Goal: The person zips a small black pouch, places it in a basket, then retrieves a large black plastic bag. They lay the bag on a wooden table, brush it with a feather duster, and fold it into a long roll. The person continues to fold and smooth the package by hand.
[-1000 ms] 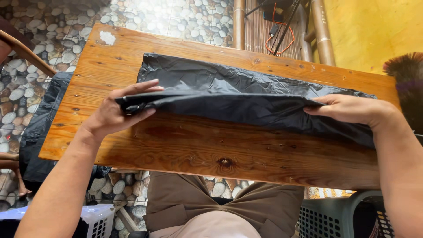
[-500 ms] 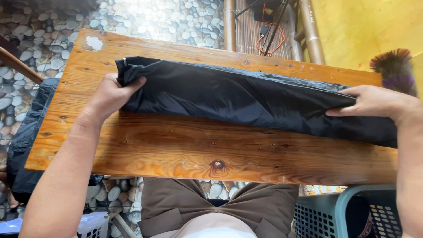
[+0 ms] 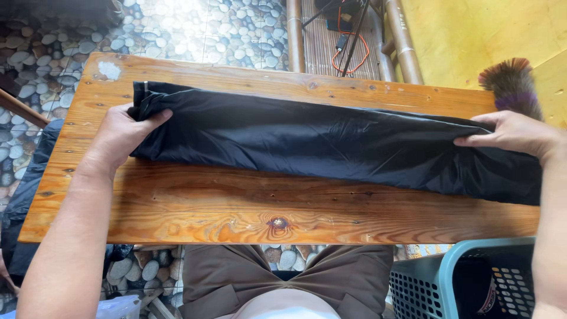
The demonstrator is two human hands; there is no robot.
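A black shiny garment, folded into a long narrow strip, lies across a wooden table. My left hand grips its left end, thumb on top and fingers curled under the edge. My right hand presses on the right end with fingers stretched flat over the fabric. The garment's far right tip runs past my right wrist to the table's edge.
A teal plastic laundry basket stands at the lower right beside my legs. A feather duster lies at the table's back right. Bamboo poles and cables sit beyond the table on a pebble floor. Dark cloth hangs at the left.
Both hands have folded the near part of the garment away from me, making it a narrower strip. My left hand moved up to the strip's left end.
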